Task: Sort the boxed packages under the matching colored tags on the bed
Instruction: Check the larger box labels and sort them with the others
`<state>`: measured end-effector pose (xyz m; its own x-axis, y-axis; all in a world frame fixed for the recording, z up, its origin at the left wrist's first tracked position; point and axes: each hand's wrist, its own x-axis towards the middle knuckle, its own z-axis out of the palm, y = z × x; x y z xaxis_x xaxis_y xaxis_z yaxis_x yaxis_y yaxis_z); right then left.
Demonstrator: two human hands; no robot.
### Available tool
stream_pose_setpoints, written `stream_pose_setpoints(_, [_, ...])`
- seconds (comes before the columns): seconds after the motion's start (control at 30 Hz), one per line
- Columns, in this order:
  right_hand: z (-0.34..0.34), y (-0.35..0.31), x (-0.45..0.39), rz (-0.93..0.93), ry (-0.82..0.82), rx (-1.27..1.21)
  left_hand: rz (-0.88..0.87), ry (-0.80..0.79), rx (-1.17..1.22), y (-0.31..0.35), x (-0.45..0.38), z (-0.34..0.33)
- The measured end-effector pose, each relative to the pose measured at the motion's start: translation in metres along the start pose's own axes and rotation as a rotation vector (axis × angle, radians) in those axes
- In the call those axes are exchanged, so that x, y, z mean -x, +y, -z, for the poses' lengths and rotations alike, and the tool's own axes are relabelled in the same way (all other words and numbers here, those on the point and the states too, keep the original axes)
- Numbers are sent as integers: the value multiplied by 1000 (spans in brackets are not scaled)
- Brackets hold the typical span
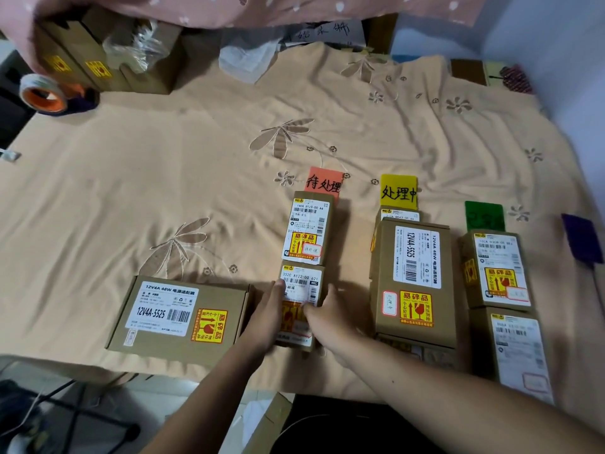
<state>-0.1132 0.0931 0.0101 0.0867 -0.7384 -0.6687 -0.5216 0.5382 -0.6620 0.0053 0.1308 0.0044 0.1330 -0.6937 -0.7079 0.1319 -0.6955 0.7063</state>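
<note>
We have both hands on one small box (299,306) on the bed (163,178). Left hand (265,317) grips its left side, thumb on the top label; right hand (329,317) grips the right side, fingers curled onto the top face. So the grip is clamped on that box from both sides.

Relative to the grip:
- Just beyond it, touching end to end: another small box (307,229), and beyond that the red tag (324,181). The held box sits in the red column.
- To the right of the grip, apart from it: a large flat box (414,276) lying on top of other boxes; a small one (400,213) peeks out at its far end, just below the yellow tag (399,191).
- Further right: two small boxes in line, far one (497,270) and near one (519,352), under the green tag (484,215). Writing on the green tag is not readable.
- Far right edge: a purple tag (581,239), nothing under it that we can see.
- Left of the grip, just beside the left wrist: a second large flat box (178,319), turned sideways, not under any tag.
- Well beyond and left, at the far corner: a roll of tape (44,93) and stacked cartons (98,60).
</note>
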Motion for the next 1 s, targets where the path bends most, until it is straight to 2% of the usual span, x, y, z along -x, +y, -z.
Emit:
stream_pose_setpoints(0.07, [7, -11, 11, 144, 81, 54, -129, 94, -130, 8, 15, 2])
stream_pose_setpoints(0.13, [11, -22, 24, 396, 146, 100, -301, 257, -143, 18, 35, 7])
stream_pose_setpoints(0.2, [8, -38, 32, 555, 104, 108, -487, 409, -64, 28, 55, 22])
stream_pose_setpoints(0.27, [-4, -52, 32, 591, 5, 113, -598, 576, -49, 30, 65, 40])
stream_pose_setpoints(0.4, [-44, -82, 30, 680, -164, 207, -604, 874, 21, 11, 70, 82])
stream_pose_setpoints(0.57, [-95, -104, 19, 713, -310, 413, -403, 1151, 190, -22, 73, 105])
stream_pose_setpoints(0.63, [-109, -110, 10, 709, -325, 591, -279, 1143, 375, -23, 78, 104])
stream_pose_setpoints(0.77, [-127, -121, -5, 647, -366, 834, -105, 938, 843, -29, 75, 96])
stream_pose_setpoints(0.93, [-133, -120, -12, 547, -489, 900, -135, 740, 1099, -66, 33, 93])
stream_pose_setpoints(1.0, [-133, -117, -15, 527, -507, 885, -152, 755, 1097, -64, 34, 92])
